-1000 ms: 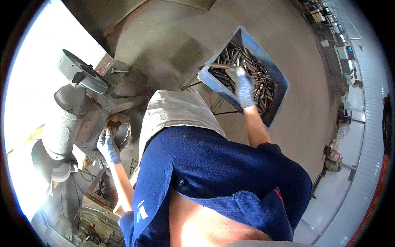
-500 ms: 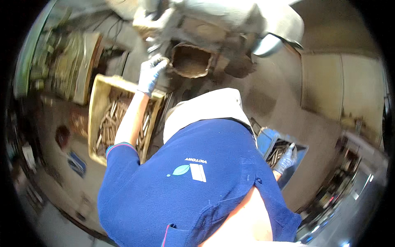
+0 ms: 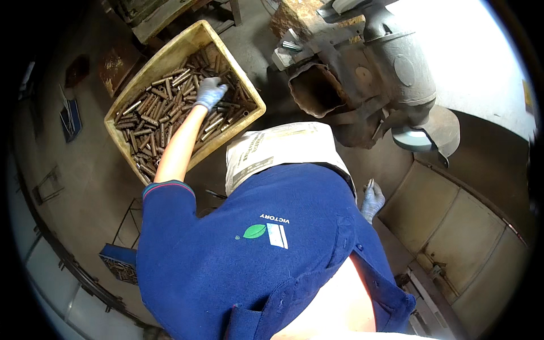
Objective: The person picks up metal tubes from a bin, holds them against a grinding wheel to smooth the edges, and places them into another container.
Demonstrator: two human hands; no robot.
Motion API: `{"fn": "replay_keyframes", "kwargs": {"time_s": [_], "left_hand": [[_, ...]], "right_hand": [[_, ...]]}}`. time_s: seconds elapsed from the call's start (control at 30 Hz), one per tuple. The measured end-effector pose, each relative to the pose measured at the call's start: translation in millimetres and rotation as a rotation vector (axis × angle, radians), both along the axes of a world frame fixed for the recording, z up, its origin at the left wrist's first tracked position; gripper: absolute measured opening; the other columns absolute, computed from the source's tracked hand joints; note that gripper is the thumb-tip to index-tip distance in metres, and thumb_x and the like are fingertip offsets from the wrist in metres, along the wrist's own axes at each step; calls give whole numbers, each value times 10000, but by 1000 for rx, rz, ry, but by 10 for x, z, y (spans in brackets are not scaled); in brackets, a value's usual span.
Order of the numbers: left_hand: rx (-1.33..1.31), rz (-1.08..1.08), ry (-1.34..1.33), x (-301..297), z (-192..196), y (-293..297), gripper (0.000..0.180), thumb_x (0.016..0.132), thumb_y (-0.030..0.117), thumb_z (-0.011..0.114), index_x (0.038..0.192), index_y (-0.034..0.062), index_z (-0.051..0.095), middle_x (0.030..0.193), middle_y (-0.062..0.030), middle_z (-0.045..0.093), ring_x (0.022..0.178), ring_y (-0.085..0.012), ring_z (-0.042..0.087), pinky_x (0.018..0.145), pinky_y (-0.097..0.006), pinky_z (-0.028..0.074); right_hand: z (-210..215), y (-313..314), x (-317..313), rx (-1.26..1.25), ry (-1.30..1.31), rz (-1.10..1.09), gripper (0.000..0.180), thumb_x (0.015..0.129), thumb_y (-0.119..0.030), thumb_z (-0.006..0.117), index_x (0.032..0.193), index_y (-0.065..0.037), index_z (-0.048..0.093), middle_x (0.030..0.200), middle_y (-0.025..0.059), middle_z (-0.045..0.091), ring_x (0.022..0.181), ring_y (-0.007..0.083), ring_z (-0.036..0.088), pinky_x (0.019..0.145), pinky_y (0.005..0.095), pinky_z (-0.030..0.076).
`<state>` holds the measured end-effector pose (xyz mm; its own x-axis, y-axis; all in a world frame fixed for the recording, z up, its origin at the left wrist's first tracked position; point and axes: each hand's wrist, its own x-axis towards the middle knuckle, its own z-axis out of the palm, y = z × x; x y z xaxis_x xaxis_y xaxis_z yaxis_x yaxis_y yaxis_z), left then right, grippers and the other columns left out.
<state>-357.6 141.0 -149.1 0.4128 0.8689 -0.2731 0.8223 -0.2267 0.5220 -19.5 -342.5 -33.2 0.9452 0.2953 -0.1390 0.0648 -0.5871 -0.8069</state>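
My gloved left hand point(image 3: 209, 92) reaches out into a yellow crate point(image 3: 170, 54) filled with several short metal tubes point(image 3: 153, 122). Its fingers curl down onto the tubes; whether they grip one is hidden. My gloved right hand point(image 3: 371, 198) hangs low beside my right hip, closed on a thin metal tube that sticks up from the fingers. A sheet of newspaper point(image 3: 283, 150) covers my lap between the two hands.
A heavy rusty grinding machine point(image 3: 368, 68) stands ahead to the right, with a rusty open box point(image 3: 317, 90) on its front and a grey wheel point(image 3: 416, 139) at its side. A small blue crate point(image 3: 116, 263) of tubes lies low on the left. Metal panels point(image 3: 453, 226) line the right.
The view has swung round. My left hand left the machine's rusty box and went down into the yellow crate. My right hand came out of the blue crate to my hip.
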Motion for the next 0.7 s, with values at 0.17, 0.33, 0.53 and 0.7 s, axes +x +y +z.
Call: {"fn": "replay_keyframes", "kwargs": {"time_s": [0.17,0.33,0.53,0.7], "left_hand": [[-24,-173,350,458,-133,-174,359,735,359,619,956,79,663,961,-196,644,915,-321,628,782,-402,507],[-136,94,236,371,15,-86,414,690,391,644,884,26,670,935,-211,641,897,-338,628,774,-394,508],[-531,579,-900,-180,744,-173,127,777,86,661,880,14,647,718,-34,620,577,-105,575,460,-217,478],[-831,183,-1017,602,1752,-273,254,801,181,655,959,-12,604,748,-57,619,619,-111,597,486,-226,478]], "right_hand": [[114,302,-5,4,13,65,179,836,-152,653,840,25,673,711,23,628,633,73,524,597,234,443],[45,234,-180,37,68,16,146,816,-97,646,880,32,669,770,39,641,678,88,554,635,243,464],[255,181,-348,86,100,67,264,836,-190,665,936,53,646,867,73,625,721,111,554,709,262,503],[940,1085,-359,246,181,399,232,890,-114,534,987,75,625,939,133,638,890,185,599,792,296,471]]}}
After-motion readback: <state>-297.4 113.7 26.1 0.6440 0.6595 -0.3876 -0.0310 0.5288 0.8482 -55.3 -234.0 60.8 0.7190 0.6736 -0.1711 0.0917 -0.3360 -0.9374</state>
